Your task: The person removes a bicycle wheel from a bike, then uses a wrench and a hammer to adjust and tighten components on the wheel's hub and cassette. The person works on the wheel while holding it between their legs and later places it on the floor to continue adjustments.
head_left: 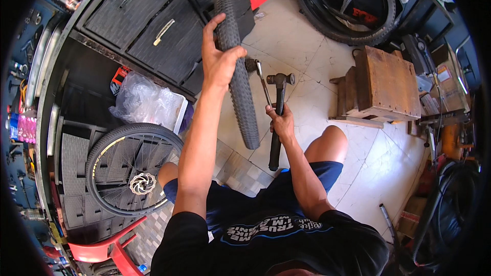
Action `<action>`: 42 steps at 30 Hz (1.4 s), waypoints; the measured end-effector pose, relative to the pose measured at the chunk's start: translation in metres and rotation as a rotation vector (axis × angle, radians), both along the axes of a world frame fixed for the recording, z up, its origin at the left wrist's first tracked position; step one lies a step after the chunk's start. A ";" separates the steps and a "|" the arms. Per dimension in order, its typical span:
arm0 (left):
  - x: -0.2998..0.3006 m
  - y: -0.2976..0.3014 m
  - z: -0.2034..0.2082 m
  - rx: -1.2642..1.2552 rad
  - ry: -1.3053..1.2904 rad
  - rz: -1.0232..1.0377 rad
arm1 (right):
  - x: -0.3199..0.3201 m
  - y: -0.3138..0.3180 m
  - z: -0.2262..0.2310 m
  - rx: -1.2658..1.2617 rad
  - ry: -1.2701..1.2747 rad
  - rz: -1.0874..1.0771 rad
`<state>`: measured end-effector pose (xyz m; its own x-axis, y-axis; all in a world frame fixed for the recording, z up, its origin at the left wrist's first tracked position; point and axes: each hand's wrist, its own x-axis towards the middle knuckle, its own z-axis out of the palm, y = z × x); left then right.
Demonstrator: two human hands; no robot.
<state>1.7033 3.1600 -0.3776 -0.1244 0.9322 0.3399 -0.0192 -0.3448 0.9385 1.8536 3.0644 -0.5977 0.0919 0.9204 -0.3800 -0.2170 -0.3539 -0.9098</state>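
Note:
My left hand (220,65) grips the knobby black tyre of a bicycle wheel (242,102), which stands upright and is seen edge-on. The thumb lies across the tread, with the fingers round the far side. A dark toothed cassette (251,66) juts from the wheel's right side. In my right hand (283,123) are a hammer (280,89), head up, and a slim metal ratchet wrench (265,88). The ratchet's head is at the cassette; whether it is seated there I cannot tell. Most of the wheel's spokes and rim are hidden.
Another wheel (141,184) with a brake disc leans at the left, near a red plastic chair (110,248). Black drawers (153,25) stand beyond my left hand. A wooden block stool (386,84) is at the right, with loose tyres (348,33) behind it.

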 end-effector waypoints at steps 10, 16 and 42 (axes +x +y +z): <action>0.070 -0.088 -0.017 0.163 -0.133 0.345 | 0.113 0.047 0.021 0.086 -0.508 0.388; 0.100 -0.135 -0.025 0.104 -0.349 0.488 | 0.152 0.098 0.065 -0.019 -0.628 0.844; -0.099 -0.194 0.075 0.162 1.234 -0.214 | 0.097 0.128 0.090 -0.055 -0.791 1.199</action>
